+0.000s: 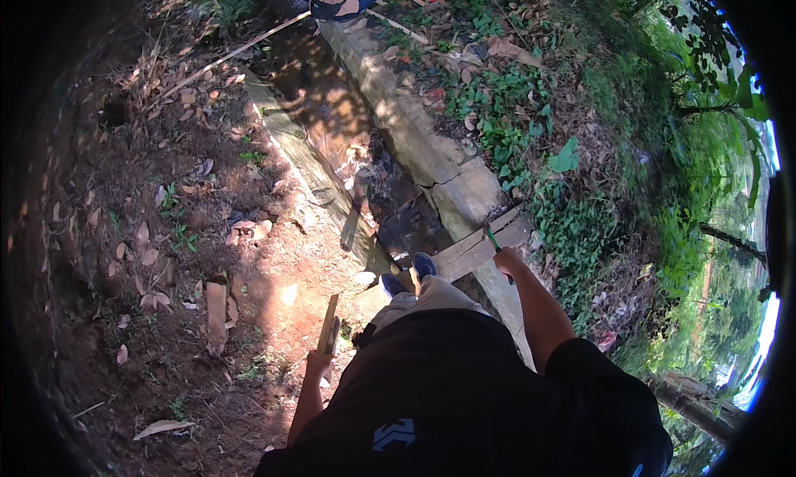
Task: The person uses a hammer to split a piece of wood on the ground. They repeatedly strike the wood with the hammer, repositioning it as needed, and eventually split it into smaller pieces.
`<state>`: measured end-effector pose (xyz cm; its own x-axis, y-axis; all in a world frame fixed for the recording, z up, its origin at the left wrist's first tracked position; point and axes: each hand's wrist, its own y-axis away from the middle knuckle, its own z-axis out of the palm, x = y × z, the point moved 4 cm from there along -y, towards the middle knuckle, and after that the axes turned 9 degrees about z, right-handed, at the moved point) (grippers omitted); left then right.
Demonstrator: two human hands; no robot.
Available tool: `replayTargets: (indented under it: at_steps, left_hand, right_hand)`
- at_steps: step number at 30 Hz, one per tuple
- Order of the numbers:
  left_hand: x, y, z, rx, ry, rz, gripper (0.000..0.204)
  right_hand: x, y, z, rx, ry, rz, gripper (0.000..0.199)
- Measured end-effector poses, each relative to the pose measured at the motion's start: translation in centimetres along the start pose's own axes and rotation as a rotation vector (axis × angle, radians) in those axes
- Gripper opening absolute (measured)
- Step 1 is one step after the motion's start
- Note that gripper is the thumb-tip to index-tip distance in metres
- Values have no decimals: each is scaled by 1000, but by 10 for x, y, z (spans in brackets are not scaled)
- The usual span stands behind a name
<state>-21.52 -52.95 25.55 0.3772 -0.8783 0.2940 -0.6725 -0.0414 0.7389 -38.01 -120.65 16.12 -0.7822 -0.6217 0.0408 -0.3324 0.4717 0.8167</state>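
Standing astride a narrow drainage channel [348, 137] with concrete walls; left hand [317, 366] is wrapped round the lower end of a flat wooden piece [328, 325], held upright at the hip over bare soil. Right hand [504, 260] is closed on a thin green-handled tool [492, 239], touching a board [481, 246] laid across the channel. Looks like mid-setup of that board; next move likely needs steady footing and both grips kept

Black short-sleeved shirt [464, 394] bearing small blue-grey emblem [392, 434]; light khaki trousers [431, 296]; dark blue shoes [408, 275]; bare forearms below sleeves.
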Motion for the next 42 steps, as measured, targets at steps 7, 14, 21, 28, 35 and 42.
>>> replayTargets:
  at_steps: [7,14,21,28,35,42]
  left_hand:
    - [-36,-15,-23,-168,-192,10,42]
    - [-77,-92,-29,-218,-3,0,43]
    - [22,-127,-52,-258,-150,170,45]
    - [74,-175,-78,-145,-357,209,63]
    - [117,-166,-52,-124,-278,255,67]
    - [139,-123,17,-24,-443,226,56]
  right_hand:
    - [-24,25,27,-26,26,-3,13]
    - [6,86,42,1,-32,65,6]
    - [76,164,88,-27,-306,369,19]
    - [112,207,140,-143,-643,349,32]
    - [174,172,190,-263,-532,386,40]
    - [205,132,60,-141,-982,538,30]
